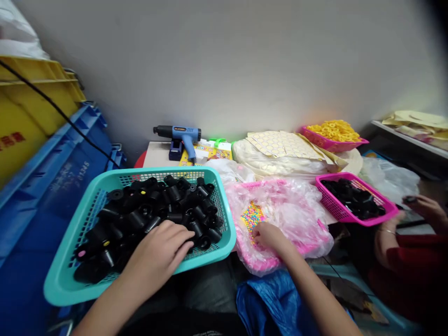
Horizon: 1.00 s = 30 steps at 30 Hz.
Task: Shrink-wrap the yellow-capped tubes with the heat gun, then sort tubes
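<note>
My left hand reaches over the near rim of a teal basket heaped with black cylindrical plastic parts. Its index finger and thumb are stretched out and a little apart, touching the parts; the other fingertips are partly hidden. A few parts show a pink or yellow dot at one end. To the right, my right hand dips into a plastic-lined pink basket, fingers closed at a patch of small multicoloured beads. Whatever is between those fingertips is hidden.
A blue heat gun stands behind the teal basket. Blue crates line the left side. Behind the beads lie patterned sheets and a basket of yellow pieces. At right, a co-worker's hands are near a magenta basket.
</note>
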Tool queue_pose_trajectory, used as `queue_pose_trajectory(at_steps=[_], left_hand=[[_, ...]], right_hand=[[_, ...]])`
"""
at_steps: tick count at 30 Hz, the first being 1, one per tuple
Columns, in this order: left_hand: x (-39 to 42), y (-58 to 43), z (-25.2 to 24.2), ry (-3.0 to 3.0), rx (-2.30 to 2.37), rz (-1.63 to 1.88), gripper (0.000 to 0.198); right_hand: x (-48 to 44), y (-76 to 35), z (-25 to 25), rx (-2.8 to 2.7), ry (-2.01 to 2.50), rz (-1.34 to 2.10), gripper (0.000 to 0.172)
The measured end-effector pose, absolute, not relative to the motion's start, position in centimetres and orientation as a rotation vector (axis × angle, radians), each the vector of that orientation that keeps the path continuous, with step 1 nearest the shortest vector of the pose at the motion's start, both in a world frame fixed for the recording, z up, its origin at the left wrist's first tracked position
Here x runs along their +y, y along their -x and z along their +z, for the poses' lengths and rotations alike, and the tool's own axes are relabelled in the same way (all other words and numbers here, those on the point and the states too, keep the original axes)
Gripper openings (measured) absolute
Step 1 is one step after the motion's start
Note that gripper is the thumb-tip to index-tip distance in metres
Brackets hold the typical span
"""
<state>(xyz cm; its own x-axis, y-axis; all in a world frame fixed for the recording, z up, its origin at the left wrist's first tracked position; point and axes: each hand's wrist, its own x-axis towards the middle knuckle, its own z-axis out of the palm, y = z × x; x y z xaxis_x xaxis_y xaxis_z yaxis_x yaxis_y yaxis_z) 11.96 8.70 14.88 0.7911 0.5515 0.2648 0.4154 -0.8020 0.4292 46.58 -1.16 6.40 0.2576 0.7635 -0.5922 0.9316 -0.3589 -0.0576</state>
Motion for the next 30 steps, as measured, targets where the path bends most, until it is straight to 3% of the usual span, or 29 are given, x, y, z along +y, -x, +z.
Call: queue_pose_trajectory(at_steps=[7, 12, 15, 19, 21, 26, 28, 30], left_hand=[[8.6, -15.4, 15.2, -2.621, 0.76, 0.147, 0.041], [8.9, -16.4, 15.7, -2.615, 0.746, 0.228, 0.027], [8.1, -15.3, 16.2, -2.37, 0.746, 0.437, 0.035], [6.4, -13.8, 16.2, -2.033, 0.674, 0.664, 0.032], [5.8, -13.3, 16.0, -2.016, 0.658, 0.681, 0.029], [5.4, -12.4, 15.4, -2.086, 0.694, 0.667, 0.029], [5.4, -12.2, 15.3, -2.137, 0.717, 0.687, 0.032], [5.4, -12.0, 15.2, -2.161, 0.737, 0.717, 0.034]], right_hand=[[-1.2, -47.2, 6.0, 1.695, -2.218, -0.758, 0.02], [-1.7, -47.6, 6.7, 1.876, -2.47, -0.87, 0.016], [-1.8, -46.6, 8.5, 2.114, -2.682, -0.983, 0.01], [-1.3, -42.0, 11.5, 2.423, -2.787, -1.278, 0.029], [-0.9, -38.9, 12.8, 2.5, -2.795, -1.503, 0.03], [0.1, -33.1, 15.3, 2.335, -2.686, -2.474, 0.024], [0.1, -32.2, 15.9, 2.431, -2.605, -2.485, 0.018], [0.1, -31.9, 16.3, 2.645, -2.548, -2.282, 0.012]])
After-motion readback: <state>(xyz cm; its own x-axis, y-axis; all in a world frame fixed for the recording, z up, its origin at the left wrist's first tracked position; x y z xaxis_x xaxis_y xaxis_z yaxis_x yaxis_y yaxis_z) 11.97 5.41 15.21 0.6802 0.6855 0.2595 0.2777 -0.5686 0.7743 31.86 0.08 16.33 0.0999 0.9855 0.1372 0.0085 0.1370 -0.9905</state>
